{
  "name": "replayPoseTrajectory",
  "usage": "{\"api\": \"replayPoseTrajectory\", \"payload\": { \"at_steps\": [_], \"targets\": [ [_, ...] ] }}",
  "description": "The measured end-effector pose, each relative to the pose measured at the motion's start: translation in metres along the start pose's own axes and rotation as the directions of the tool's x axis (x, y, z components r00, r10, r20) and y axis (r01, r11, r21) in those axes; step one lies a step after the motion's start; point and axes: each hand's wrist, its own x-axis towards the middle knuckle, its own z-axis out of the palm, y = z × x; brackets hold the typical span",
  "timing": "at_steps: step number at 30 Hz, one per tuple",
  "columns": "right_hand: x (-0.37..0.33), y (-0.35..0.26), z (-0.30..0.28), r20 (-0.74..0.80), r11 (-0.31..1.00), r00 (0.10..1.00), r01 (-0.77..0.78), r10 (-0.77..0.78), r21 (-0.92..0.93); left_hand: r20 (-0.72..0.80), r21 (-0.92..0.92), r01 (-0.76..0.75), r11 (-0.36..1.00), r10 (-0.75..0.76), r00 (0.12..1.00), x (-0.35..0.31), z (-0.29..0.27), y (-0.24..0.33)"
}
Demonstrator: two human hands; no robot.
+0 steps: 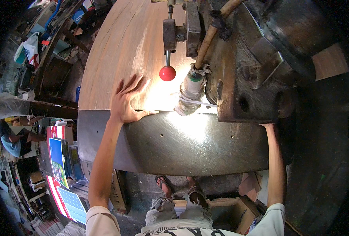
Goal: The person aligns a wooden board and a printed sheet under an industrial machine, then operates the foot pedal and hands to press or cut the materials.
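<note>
My left hand (128, 97) lies with its fingers spread on a large sheet of pale brown wood (107, 67), its thumb along the sheet's near edge. That edge runs across a dark, worn metal machine table (143, 153). My right forearm (276, 165) reaches up to the right end of the table. Beyond the wrist, my right hand goes out of sight beneath a heavy metal machine part (247, 98), so its fingers are hidden. Between my hands, a lit lamp wrapped in plastic (192, 88) shines on the sheet and table. A lever with a red ball knob (167, 73) hangs to its left.
A wooden handle (217, 29) slants above the lamp. At left stand a cluttered bench (50, 51) and a calendar (72, 204). Another person (13, 141) is farther left. A cardboard box (241, 214) sits on the floor by my feet.
</note>
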Motion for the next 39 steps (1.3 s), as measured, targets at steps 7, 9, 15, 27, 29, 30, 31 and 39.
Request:
{"api": "replayPoseTrajectory", "payload": {
  "at_steps": [7, 9, 15, 27, 29, 30, 31, 39],
  "targets": [
    [0.003, 0.000, 0.000, -0.026, 0.999, 0.999, 0.039, -0.039, 0.003, 0.292, 0.200, 0.174, 0.964, -0.228, 0.929, 0.012, -0.007, 0.007],
    [0.006, -0.002, 0.001, -0.037, 0.999, 0.998, 0.050, -0.050, 0.001, 0.294, 0.237, 0.164, 0.957, -0.232, 0.927, 0.010, -0.004, 0.001],
    [0.008, -0.001, 0.007, -0.074, 0.996, 0.993, 0.090, -0.090, 0.001, 0.263, 0.259, 0.151, 0.954, -0.220, 0.939, 0.009, 0.000, 0.000],
    [0.025, -0.043, -0.024, 0.077, 0.987, 0.997, 0.007, -0.019, 0.160, 0.279, 0.188, 0.200, 0.962, -0.247, 0.928, 0.013, -0.005, 0.003],
    [0.025, -0.043, -0.026, 0.117, 0.992, 0.993, 0.014, -0.028, 0.122, 0.273, 0.172, 0.205, 0.964, -0.247, 0.930, 0.011, -0.007, 0.001],
    [0.021, -0.022, -0.022, 0.126, 0.996, 0.990, 0.050, -0.059, 0.069, 0.248, 0.157, 0.214, 0.964, -0.248, 0.936, 0.014, 0.000, 0.003],
    [0.017, -0.003, -0.008, 0.132, 0.995, 0.987, 0.086, -0.091, 0.040, 0.271, 0.167, 0.200, 0.965, -0.240, 0.932, 0.017, 0.002, 0.006],
    [0.022, -0.036, -0.016, 0.049, 0.993, 0.997, -0.064, 0.059, 0.098, 0.236, 0.218, 0.123, 0.968, -0.174, 0.956, 0.010, -0.006, -0.003]
  ]
}}
